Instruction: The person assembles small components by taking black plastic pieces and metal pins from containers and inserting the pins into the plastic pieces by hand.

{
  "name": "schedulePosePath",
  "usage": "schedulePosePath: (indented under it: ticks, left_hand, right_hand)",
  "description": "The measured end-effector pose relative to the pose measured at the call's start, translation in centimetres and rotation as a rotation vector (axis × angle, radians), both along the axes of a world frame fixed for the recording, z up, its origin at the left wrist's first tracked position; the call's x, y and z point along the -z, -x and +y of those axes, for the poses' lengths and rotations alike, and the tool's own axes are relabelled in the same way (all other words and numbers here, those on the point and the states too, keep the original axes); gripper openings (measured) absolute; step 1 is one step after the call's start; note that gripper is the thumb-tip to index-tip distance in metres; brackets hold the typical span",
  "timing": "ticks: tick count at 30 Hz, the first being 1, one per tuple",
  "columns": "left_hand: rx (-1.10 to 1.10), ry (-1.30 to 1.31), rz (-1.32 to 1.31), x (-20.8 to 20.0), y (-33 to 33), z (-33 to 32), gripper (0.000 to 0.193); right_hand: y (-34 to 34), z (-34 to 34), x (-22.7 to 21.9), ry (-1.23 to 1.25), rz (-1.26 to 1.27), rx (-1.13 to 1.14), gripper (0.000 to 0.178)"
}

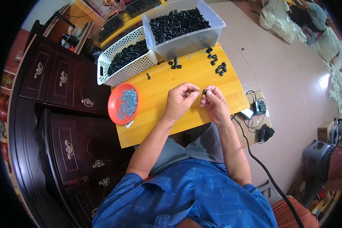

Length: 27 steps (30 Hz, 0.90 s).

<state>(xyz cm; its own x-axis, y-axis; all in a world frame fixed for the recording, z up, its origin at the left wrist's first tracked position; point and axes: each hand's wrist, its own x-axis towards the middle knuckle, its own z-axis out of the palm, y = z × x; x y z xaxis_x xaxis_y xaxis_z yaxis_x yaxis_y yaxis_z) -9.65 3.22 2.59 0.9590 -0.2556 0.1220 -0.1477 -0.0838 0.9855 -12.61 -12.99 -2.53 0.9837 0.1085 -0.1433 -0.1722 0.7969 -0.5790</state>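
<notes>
Over the middle of the yellow wooden table (155, 114), my two hands meet. My right hand (216, 103) pinches a small black plastic piece (205, 92) between thumb and fingers. Thumb and forefinger of my left hand (179, 99) are pressed together right beside that piece; what they hold is too small to make out. Left of my hands, an orange-red bowl (112, 99) contains many small silvery screws (128, 102). Short black plastic pieces (221, 69) lie loose in groups beyond my hands. A longer black piece (148, 76) lies apart, nearer the bowl.
At the table's far side stand a clear plastic bin (190, 43) and a white perforated basket (133, 69), both filled with black parts. A dark wooden cabinet (57, 114) flanks the left. On the right, a black cable (262, 163) runs past adapters (259, 107).
</notes>
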Motion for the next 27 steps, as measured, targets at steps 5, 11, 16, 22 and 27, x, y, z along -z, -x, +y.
schedulePosePath:
  ticks: [5,11,16,22,27]
  left_hand:
    - [0.017,-0.06,-0.008,-0.2,-0.2,-0.1,0.008]
    - [0.142,-0.167,0.009,-1.0,-0.7,-0.2,0.01]
    - [0.359,0.059,0.278,-0.6,-2.2,0.2,0.016]
    - [0.373,0.006,0.304,-0.7,-5.1,-2.2,0.019]
    - [0.04,-0.465,-0.288,1.5,-9.7,-6.0,0.02]
  right_hand:
    - [-0.1,0.1,0.6,0.008,0.0,-0.015,0.009]
    - [-0.2,-0.4,0.8,0.174,-0.002,0.003,0.01]
    - [0.0,-1.8,0.5,0.19,-0.112,-0.124,0.009]
    - [0.1,-2.5,1.9,-0.13,-0.106,-0.045,0.013]
    - [-0.3,-2.6,2.3,-0.172,-0.091,-0.067,0.015]
